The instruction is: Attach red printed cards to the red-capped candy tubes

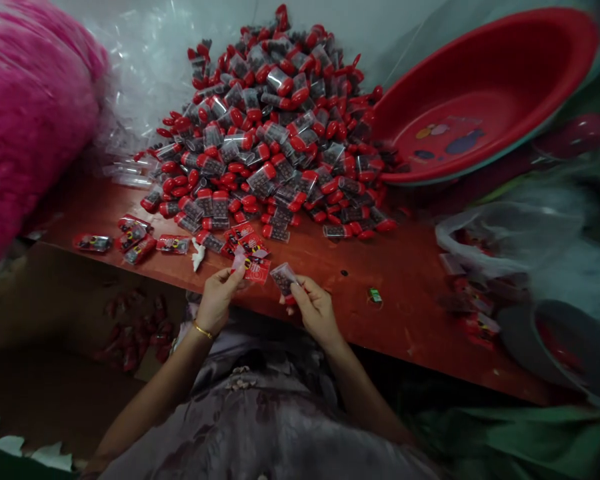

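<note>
My left hand (217, 300), with a gold bracelet at the wrist, is closed with thumb and fingers on a red printed wrapper (257, 270). A pale piece of film stands up at its fingertips. My right hand (318, 313) pinches a small clear container (283, 277) with dark round contents and a red end. The two held things are close together but apart, just above the table's near edge. Behind my left hand are more red printed wrappers (240, 233) and a white crumpled scrap (198, 255). Several filled packets (173, 244) lie to the left.
A large heap of red-capped clear containers (275, 133) covers the back of the red-brown table (395, 267). A red basin (470, 93) leans at right, a pink bag (30, 113) stands at left. Clear plastic bags (510, 233) and a small green object (375, 295) lie at right.
</note>
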Motion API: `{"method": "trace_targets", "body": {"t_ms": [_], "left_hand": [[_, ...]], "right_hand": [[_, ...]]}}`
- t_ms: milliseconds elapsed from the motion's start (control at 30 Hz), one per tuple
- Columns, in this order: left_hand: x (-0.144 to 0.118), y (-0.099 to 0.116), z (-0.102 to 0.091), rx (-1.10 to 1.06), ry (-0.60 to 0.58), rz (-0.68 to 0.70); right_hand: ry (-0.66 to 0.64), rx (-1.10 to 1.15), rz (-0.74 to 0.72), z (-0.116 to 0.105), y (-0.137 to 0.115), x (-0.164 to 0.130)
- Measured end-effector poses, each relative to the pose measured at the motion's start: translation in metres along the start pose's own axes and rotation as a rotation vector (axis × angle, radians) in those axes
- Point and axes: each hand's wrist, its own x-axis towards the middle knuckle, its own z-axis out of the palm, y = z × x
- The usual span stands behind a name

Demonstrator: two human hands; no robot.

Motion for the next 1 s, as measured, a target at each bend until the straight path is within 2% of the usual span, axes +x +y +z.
{"method": "trace_targets", "body": {"t_ms": [267,433,700,1000], "left_hand": [[-0.001,-0.004,-0.003,-0.019,0.039,0.116],[-0.002,0.0,-0.003,-0.043,0.073,0.117],[0.0,0.002,-0.005,-0.042,0.096,0.098],[0.008,-0.006,-0.018,0.096,0.069,0.287]], "right_hand": [[0.04,-0.109,-0.081,0.013,0.01,-0.001],[0.125,-0.107,-0.11,0.019,0.004,0.0],[0.111,-0.112,-0.078,0.028,0.005,-0.001],[0.055,-0.061,-0.003,0.036,0.003,0.004]]}}
